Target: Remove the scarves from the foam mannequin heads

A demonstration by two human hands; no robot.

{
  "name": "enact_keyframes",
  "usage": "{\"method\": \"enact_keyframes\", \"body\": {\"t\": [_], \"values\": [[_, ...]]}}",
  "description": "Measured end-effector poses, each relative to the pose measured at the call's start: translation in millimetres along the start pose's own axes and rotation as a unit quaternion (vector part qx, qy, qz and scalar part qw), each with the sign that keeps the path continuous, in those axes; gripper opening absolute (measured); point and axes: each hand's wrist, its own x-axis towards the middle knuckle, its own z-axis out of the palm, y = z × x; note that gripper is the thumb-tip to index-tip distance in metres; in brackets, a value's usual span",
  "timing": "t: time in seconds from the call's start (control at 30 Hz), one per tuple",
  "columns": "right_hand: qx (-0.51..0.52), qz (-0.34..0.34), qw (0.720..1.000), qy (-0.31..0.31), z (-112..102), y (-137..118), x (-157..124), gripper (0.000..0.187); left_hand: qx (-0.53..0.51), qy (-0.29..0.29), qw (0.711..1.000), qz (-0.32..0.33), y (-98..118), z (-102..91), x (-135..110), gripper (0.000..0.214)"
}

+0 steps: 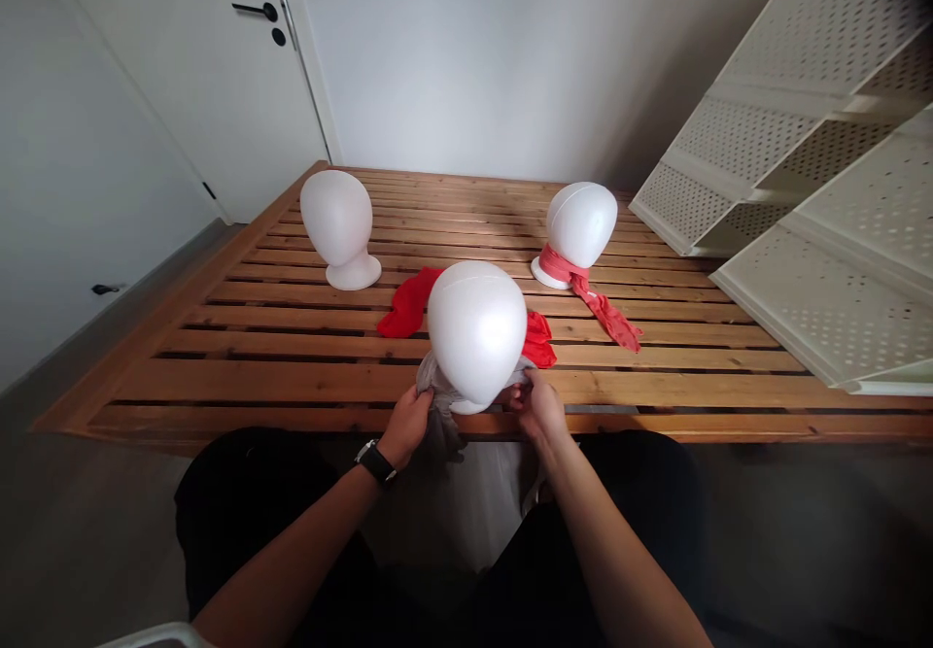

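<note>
Three foam heads [336,221], two red scarves [408,303], one grey scarf [439,405]; left hand [408,426] and right hand [540,407] fingers clamp it beneath the nearest head [476,332].

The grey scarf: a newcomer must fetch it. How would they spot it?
On the wooden table, find the white foam head nearest the front edge. The grey scarf wraps its neck, held by the left hand and right hand; other cloths are red.

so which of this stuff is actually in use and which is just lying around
In use: grey scarf, held by left hand and right hand; nearest foam head it wraps.
Lying about: loose red cloth; far foam head with red scarf; bare foam head; perforated shelving.
</note>
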Motion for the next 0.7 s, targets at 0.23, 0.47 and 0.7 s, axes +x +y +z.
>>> {"method": "enact_keyframes", "body": {"t": [0.23,0.47,0.7], "values": [[-0.059,0.112,0.990,-0.062,-9.1,-3.9,-26.0,0.024,-0.056,-0.123,0.983,-0.121,10.0,-3.7,-4.4,0.046],[-0.089,0.264,0.937,-0.208,-15.9,40.9,-79.1,0.053,-0.055,-0.146,0.983,-0.101,5.7,-1.7,-5.4,0.062],[-0.102,0.108,0.979,-0.143,7.9,71.1,-92.2,0.052,0.137,-0.176,0.975,-0.025,0.4,-3.8,-10.2,0.046]]}}
